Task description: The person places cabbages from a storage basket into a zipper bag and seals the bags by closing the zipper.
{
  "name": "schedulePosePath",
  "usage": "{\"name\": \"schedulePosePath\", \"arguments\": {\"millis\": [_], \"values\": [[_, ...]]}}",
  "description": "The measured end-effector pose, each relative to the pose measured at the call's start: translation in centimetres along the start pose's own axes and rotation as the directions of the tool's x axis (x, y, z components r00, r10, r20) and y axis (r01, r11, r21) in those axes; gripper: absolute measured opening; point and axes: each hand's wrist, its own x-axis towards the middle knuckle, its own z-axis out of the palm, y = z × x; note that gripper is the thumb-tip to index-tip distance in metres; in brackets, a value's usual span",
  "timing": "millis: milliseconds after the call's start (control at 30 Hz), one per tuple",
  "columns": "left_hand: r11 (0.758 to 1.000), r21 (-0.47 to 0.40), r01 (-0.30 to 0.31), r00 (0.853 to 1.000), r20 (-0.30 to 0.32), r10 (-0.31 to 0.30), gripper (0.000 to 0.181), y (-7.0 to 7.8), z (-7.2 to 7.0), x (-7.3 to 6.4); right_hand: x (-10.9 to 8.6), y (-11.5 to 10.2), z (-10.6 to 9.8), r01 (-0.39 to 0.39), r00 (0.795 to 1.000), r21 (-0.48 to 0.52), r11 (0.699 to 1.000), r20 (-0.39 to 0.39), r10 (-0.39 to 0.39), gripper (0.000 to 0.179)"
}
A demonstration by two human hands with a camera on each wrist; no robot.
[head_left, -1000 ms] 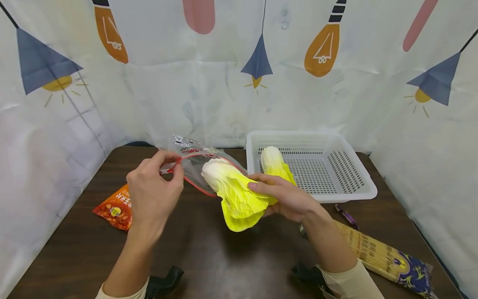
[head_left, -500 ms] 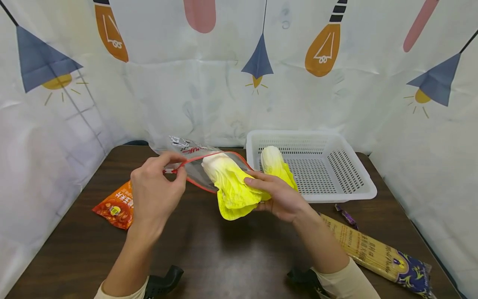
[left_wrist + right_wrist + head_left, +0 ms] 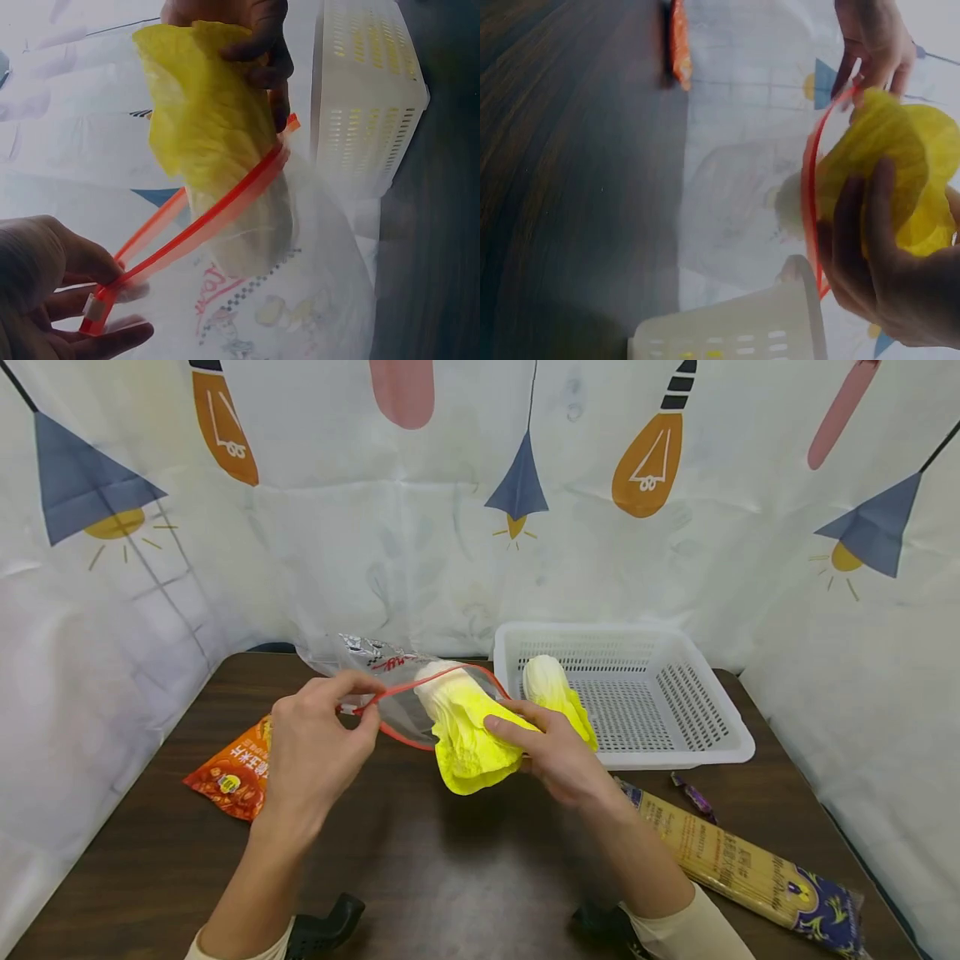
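Note:
My left hand (image 3: 318,743) pinches the red zip edge of a clear zip bag (image 3: 401,714) near its white slider, and the bag's mouth is spread. In my right hand (image 3: 558,752) is a napa cabbage (image 3: 480,735), gripped by its yellow leafy end with the thumb on top. The white stem end lies inside the bag's mouth, while the leaves stay outside. From the left wrist view, the cabbage (image 3: 214,120) passes through the red rim (image 3: 217,210), its pale base within the clear plastic. A second napa cabbage (image 3: 555,693) rests in the white basket (image 3: 675,756).
An orange snack packet (image 3: 236,772) lies on the dark table (image 3: 450,893) beside my left wrist, partly covered by it. Right of my right forearm are a long yellow and blue noodle packet (image 3: 750,860) and a small purple wrapped item (image 3: 696,797).
My right hand has moved slightly left and up, bringing the cabbage's stem end further into the bag. My left hand has shifted a little right, still pinching the zip edge.

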Motion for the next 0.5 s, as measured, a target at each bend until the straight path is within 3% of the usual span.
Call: {"name": "schedulePosePath", "arguments": {"millis": [167, 433, 500], "values": [[1.000, -0.004, -0.014, 0.999, 0.039, 0.014, 0.017, 0.12, 0.06, -0.12, -0.31, 0.07, 0.48, 0.041, 0.994, -0.141, 0.989, -0.099, -0.055, 0.061], [0.998, 0.001, -0.066, 0.997, 0.037, 0.065, 0.019, -0.06, -0.16, -0.19, -0.06, 0.14, 0.69, 0.010, 0.994, 0.007, 1.000, -0.105, -0.009, 0.061], [0.996, 0.002, -0.089, 0.995, 0.038, 0.089, 0.019, -0.08, -0.23, -0.19, -0.06, 0.15, 0.81, 0.020, 0.992, 0.001, 1.000, -0.126, -0.020, 0.061]]}}
